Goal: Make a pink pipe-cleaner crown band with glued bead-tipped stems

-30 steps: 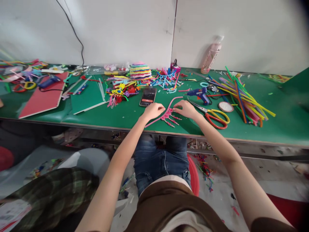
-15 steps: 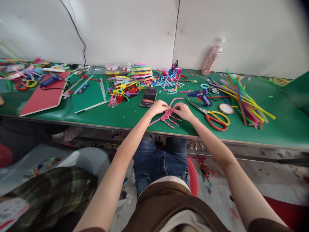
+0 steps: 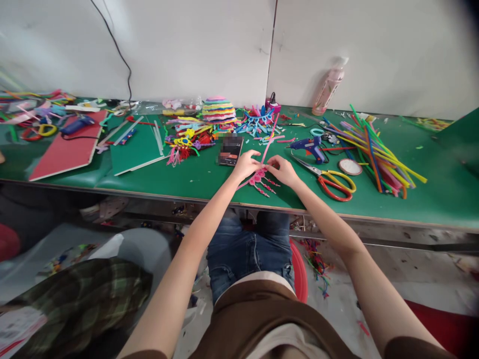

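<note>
A pink pipe-cleaner ornament (image 3: 257, 176) with curled loops and several dangling beaded strands lies between my hands, near the table's front edge. My left hand (image 3: 247, 164) pinches its upper part from the left. From the right, my right hand (image 3: 281, 169) closes thumb and fingertips on the same end, close to the left fingertips. A long pink stem (image 3: 270, 139) rises from between the fingers toward the back of the table. Another pink end shows under my left wrist. The exact contact points are hidden by the fingertips.
A phone (image 3: 230, 150) lies just behind my left hand. To the right are scissors (image 3: 335, 184), a blue glue gun (image 3: 309, 147), a roll of tape (image 3: 351, 166) and a pile of coloured pipe cleaners (image 3: 377, 154). A striped hat-like piece (image 3: 219, 108) sits at the back.
The pink stem's free end has swung from a rightward bend to pointing up and away. My left hand's fingers have lifted and spread slightly; both hands stay at the ornament.
</note>
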A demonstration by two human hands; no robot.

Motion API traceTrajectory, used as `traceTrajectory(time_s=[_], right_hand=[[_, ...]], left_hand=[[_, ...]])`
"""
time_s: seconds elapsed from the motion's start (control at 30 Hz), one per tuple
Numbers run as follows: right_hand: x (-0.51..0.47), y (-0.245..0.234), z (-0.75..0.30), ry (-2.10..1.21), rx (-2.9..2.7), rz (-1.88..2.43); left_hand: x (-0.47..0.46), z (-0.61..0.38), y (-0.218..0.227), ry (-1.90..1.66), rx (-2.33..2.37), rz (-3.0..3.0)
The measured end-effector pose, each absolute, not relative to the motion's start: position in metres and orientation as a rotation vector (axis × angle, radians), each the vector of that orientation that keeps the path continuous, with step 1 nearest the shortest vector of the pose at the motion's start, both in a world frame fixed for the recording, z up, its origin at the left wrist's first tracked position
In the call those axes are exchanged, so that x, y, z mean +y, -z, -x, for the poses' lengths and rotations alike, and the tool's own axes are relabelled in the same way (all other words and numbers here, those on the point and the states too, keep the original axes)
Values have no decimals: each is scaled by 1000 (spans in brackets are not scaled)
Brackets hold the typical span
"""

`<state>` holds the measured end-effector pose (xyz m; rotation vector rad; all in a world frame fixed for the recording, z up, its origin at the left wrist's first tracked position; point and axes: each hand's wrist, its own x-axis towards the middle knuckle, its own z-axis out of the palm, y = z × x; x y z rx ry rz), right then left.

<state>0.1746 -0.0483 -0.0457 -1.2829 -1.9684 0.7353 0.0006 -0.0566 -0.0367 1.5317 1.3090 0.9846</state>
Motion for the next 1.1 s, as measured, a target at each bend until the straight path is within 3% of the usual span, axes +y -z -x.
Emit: traceTrajectory(time_s=[0.2, 0.47, 0.6, 0.73, 0.87, 1.1], right_hand=[[-51, 44, -175, -834, -2005, 1259], [-64, 28, -194, -410, -2006, 1305], [-54, 26, -203, -482, -2093, 1363], [-33, 24, -195, -406, -2230, 1515], [-10, 23, -184, -221, -2477, 1405], [3, 10, -179, -192, -2739, 1191]], left_hand=[[-70, 8, 15, -1024, 1532, -1938], [-141, 56, -12, -1379, 1845, -1984], [-162, 67, 3, -1085, 2058, -1986], [-166, 62, 20, -757, 1937, -2223], [-168, 61, 29, -643, 1861, -2316], [-163, 74, 33, -550, 1862, -2394]])
